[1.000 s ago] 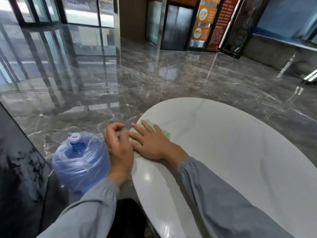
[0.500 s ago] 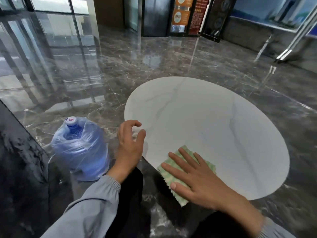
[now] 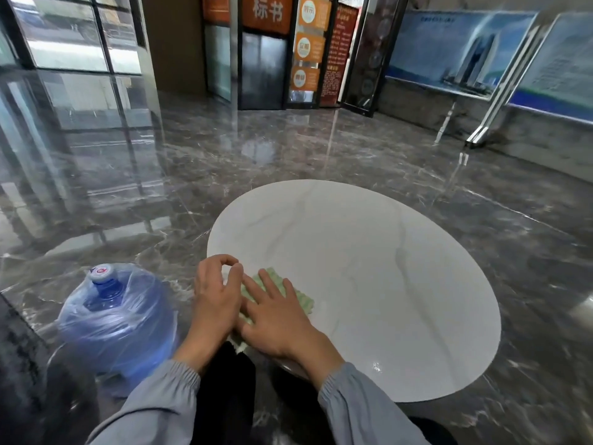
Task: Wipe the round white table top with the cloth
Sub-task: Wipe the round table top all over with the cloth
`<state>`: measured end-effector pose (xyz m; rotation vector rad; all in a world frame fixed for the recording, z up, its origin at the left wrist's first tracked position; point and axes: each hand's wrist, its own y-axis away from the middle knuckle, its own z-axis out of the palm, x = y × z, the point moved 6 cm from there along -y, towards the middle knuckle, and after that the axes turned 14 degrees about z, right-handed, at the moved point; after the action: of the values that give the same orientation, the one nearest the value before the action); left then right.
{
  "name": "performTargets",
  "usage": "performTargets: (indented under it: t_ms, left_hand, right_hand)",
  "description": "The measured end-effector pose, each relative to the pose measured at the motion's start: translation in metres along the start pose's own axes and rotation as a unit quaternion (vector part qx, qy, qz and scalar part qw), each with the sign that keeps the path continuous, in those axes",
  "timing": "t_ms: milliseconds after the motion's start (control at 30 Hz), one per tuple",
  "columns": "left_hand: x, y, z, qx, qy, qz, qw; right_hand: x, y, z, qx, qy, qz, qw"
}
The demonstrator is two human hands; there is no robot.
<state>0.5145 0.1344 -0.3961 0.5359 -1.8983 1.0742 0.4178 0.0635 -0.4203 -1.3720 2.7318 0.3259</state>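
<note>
The round white table top (image 3: pixel 369 268) with faint grey veins fills the middle of the view. A light green cloth (image 3: pixel 296 298) lies on its near left rim, partly over the edge. My right hand (image 3: pixel 276 316) presses flat on the cloth, fingers spread and pointing up-left. Beside it, my left hand (image 3: pixel 215 297) rests at the table's left edge, its fingers curled with thumb and forefinger nearly touching and nothing in them. Most of the cloth is hidden under my right hand.
A large blue water jug (image 3: pixel 115 319) wrapped in clear plastic stands on the floor just left of the table. Glossy dark marble floor (image 3: pixel 288 149) surrounds the table. Glass walls rise at the left, signboards and doors at the back.
My right hand has slid the cloth from the near edge to the left along the rim, up against my left hand. The view has tilted up.
</note>
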Motion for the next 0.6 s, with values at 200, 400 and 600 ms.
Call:
performTargets:
  t_ms: [200,400,600]
  left_hand:
    - [-0.006,0.003,0.02,-0.057,-0.099,-0.039,0.993]
    - [0.0,0.011,0.033,-0.06,-0.091,-0.039,0.993]
    - [-0.002,0.008,0.031,-0.04,-0.047,-0.059,0.996]
  right_hand:
    - [0.029,0.063,0.003,0.002,0.004,-0.016,1.0]
    - [0.075,0.115,0.006,0.003,-0.007,0.01,1.0]
    - [0.065,0.107,0.006,0.004,-0.016,0.018,1.0]
